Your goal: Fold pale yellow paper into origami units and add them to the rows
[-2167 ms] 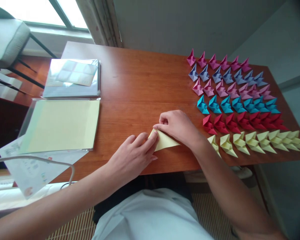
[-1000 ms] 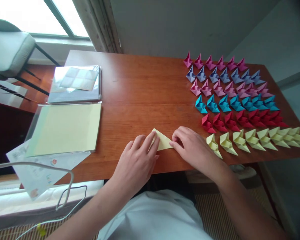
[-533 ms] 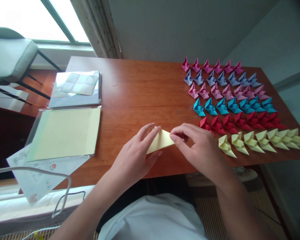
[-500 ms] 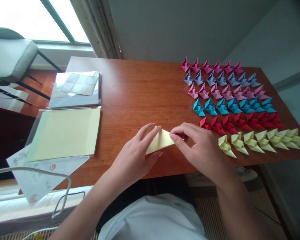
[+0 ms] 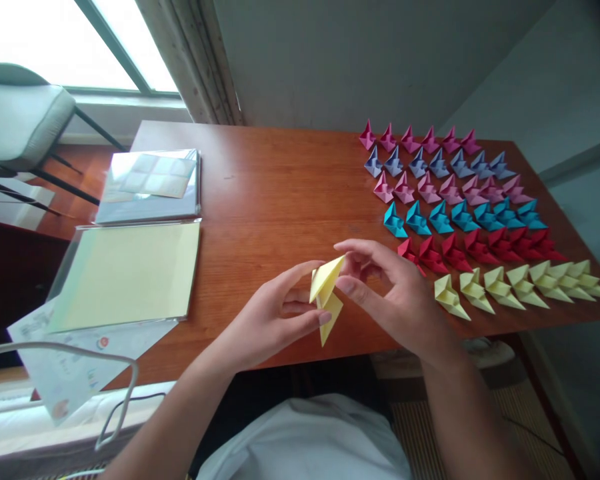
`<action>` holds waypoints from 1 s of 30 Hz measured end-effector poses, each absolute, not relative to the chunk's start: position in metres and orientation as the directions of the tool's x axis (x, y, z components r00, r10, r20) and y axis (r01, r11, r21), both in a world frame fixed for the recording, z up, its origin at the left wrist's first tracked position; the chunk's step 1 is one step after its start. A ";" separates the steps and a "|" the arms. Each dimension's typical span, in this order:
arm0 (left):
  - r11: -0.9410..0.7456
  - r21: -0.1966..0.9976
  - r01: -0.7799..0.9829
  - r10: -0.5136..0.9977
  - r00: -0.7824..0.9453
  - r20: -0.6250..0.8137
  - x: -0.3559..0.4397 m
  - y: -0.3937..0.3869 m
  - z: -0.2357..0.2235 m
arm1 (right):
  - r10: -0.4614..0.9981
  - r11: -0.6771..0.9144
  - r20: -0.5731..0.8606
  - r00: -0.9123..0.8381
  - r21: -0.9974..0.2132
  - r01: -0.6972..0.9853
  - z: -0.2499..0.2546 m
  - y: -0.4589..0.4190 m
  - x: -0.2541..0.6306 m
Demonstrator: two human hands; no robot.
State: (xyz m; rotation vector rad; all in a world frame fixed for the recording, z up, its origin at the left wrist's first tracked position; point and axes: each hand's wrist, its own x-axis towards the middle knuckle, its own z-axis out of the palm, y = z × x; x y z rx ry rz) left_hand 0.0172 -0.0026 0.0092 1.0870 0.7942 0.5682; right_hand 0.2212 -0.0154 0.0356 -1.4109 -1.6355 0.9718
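The yellow paper (image 5: 326, 280), creased into crisp, sharp-pointed flaps, is tilted above the smooth, wood-grained tabletop (image 5: 275, 200), near its front edge. My left hand (image 5: 260, 320) pinches it between thumb and fingers; my right hand (image 5: 395, 293) curls about its upper tip, and I cannot tell whether those fingers grip it. To my right sit rows of angular yellow figures (image 5: 525, 285) and red figures (image 5: 479, 247). At left, flat yellow sheets (image 5: 135, 273) lie in glossy, clear plastic (image 5: 63, 265).

Single head cam, looking from above near side of table (image 5: 275, 193), faces forward-down, close; window (image 5: 35, 33) past table's far-left corner.
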 end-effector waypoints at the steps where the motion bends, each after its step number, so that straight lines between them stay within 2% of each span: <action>1: 0.402 0.914 -0.052 0.738 0.609 -0.290 0.017 -0.003 0.009 | 0.993 0.090 0.050 -0.109 -0.910 0.404 0.032 -0.016 0.222; 10: 0.430 0.893 -0.134 0.715 0.655 -0.246 0.021 -0.001 0.009 | 0.989 0.094 0.037 -0.144 -0.906 0.412 0.022 -0.020 0.216; 20: 0.482 0.859 -0.172 0.710 0.651 -0.268 0.019 -0.001 0.011 | 0.985 0.109 0.036 -0.170 -0.886 0.450 0.024 -0.017 0.223; 26: 0.493 0.851 -0.179 0.746 0.590 -0.308 0.020 -0.007 0.008 | 0.990 0.133 0.091 -0.110 -0.866 0.483 0.022 -0.024 0.215; 30: 0.441 0.881 -0.170 0.791 0.538 -0.292 0.023 -0.011 0.007 | 0.986 0.167 0.123 -0.116 -0.805 0.569 0.013 -0.029 0.202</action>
